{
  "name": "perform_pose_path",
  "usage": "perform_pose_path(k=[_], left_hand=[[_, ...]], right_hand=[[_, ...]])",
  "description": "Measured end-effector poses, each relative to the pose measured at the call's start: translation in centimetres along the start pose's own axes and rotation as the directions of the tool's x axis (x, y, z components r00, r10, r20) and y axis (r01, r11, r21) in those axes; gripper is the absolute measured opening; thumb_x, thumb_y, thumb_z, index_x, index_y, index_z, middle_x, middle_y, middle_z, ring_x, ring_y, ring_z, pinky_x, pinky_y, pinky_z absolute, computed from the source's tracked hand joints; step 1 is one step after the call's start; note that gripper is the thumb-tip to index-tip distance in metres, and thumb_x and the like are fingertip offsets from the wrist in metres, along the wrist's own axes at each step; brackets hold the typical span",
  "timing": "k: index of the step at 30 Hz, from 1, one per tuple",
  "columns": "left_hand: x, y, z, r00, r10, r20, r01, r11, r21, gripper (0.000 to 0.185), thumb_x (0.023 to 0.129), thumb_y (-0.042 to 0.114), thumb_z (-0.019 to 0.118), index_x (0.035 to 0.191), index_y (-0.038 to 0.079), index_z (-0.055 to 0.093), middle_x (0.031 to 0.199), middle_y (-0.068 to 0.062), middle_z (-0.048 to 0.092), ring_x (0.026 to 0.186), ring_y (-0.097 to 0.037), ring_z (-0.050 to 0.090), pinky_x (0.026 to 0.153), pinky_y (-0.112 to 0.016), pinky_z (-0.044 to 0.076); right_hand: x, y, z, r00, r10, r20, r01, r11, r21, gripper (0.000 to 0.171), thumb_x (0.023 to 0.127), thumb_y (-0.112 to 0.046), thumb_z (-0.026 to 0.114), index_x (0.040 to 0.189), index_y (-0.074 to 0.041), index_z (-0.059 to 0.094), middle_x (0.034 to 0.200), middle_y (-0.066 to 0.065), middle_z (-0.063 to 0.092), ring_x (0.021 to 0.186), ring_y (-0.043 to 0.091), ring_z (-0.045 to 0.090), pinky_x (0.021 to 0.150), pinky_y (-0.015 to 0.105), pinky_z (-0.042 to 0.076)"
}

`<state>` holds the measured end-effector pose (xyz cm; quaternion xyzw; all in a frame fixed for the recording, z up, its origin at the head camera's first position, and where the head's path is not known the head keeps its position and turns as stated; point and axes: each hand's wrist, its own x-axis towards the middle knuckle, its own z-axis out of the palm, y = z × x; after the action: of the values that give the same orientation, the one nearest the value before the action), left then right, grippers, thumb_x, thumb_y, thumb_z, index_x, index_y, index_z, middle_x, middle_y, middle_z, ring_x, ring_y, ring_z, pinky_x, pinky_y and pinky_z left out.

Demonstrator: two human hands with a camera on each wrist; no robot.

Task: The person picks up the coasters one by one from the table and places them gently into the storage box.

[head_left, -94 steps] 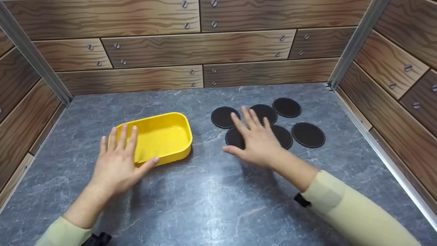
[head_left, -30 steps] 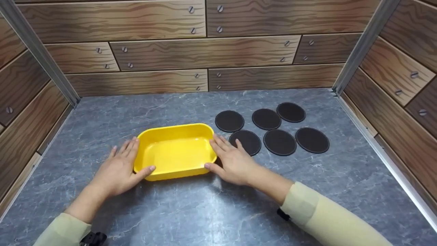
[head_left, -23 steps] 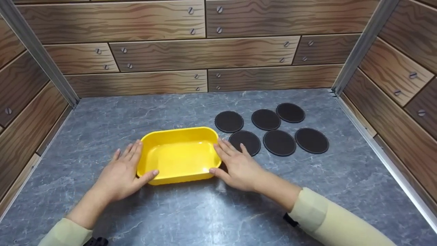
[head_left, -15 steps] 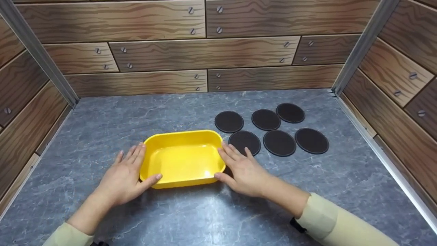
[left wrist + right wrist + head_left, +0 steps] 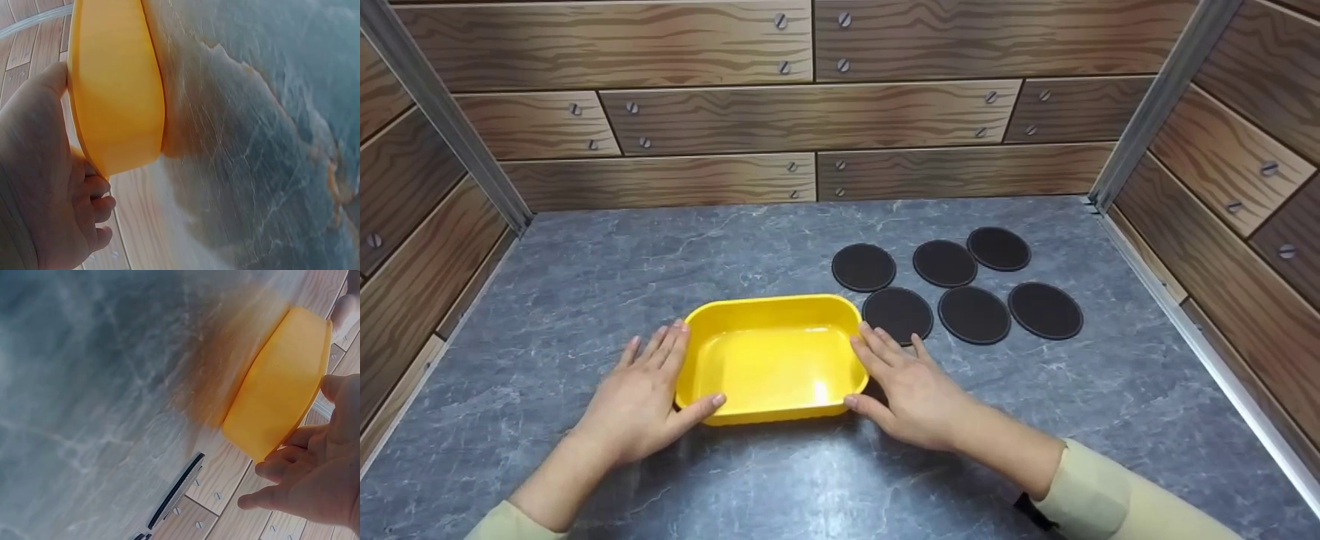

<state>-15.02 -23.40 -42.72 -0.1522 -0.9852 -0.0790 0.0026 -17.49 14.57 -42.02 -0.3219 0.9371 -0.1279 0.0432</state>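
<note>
A yellow plastic tub [image 5: 776, 367], rounded at the corners and with nothing in it, stands between my two hands on the grey marbled table. My left hand [image 5: 637, 409] lies against its left end, fingers straight along the end wall and thumb at the near rim. On the opposite end, my right hand [image 5: 919, 401] presses the same way, its little finger held away. In both wrist views the thumb and fingertips touch the tub's upper edge. The nearest black round coaster [image 5: 897, 315] lies just beyond my right fingertips.
More round black coasters lie flat at the right rear, among them one at the left [image 5: 863, 267], one at the back [image 5: 998, 248] and one at the far right [image 5: 1045, 310]. Wood-patterned walls [image 5: 705, 120] enclose the table [image 5: 660, 255] on three sides.
My right hand has left its place over the coasters and come to the tub's right end. Between both hands the tub has slid right and towards me. The coasters lie as before.
</note>
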Motion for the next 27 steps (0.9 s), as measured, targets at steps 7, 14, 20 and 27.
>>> perform_pose_path(k=[7,14,20,27], left_hand=[[-0.1,0.4,0.2,0.999,0.025,-0.042,-0.024,0.999,0.032,0.114,0.097,0.083,0.042,0.163,-0.009,0.027,0.167,-0.028,0.031,0.154,-0.045,0.033,0.126,-0.064,0.018],[-0.1,0.6,0.2,0.994,0.069,-0.079,-0.062,0.995,0.082,0.119,0.093,0.088,0.044,0.16,-0.01,0.034,0.164,-0.027,0.037,0.152,-0.043,0.038,0.127,-0.062,0.018],[0.2,0.8,0.1,0.993,0.078,-0.086,-0.073,0.995,0.063,0.124,0.089,0.089,0.051,0.162,-0.009,0.031,0.167,-0.027,0.032,0.153,-0.045,0.034,0.125,-0.065,0.02],[0.7,0.8,0.6,0.997,0.071,-0.03,-0.072,0.997,-0.009,0.127,0.087,0.089,0.054,0.166,-0.006,0.022,0.172,-0.025,0.018,0.159,-0.043,0.019,0.124,-0.069,0.018]], right_hand=[[-0.6,0.2,-0.1,1.0,0.002,0.005,-0.002,1.0,0.011,0.086,0.107,-0.067,0.042,0.168,-0.008,0.029,0.175,0.013,0.017,0.16,0.033,0.021,0.123,0.071,0.014],[-1.0,0.5,-0.1,1.0,-0.02,-0.019,0.019,0.999,-0.027,0.085,0.107,-0.066,0.043,0.167,-0.006,0.032,0.174,0.016,0.022,0.159,0.035,0.024,0.122,0.073,0.016],[-1.0,0.6,0.0,1.0,-0.019,-0.019,0.019,0.999,-0.034,0.086,0.107,-0.067,0.042,0.167,-0.006,0.032,0.174,0.014,0.022,0.159,0.035,0.025,0.122,0.073,0.017],[-1.2,0.6,0.2,1.0,-0.008,-0.014,0.008,1.0,-0.025,0.087,0.107,-0.068,0.04,0.168,-0.007,0.03,0.175,0.012,0.02,0.159,0.033,0.024,0.123,0.071,0.016]])
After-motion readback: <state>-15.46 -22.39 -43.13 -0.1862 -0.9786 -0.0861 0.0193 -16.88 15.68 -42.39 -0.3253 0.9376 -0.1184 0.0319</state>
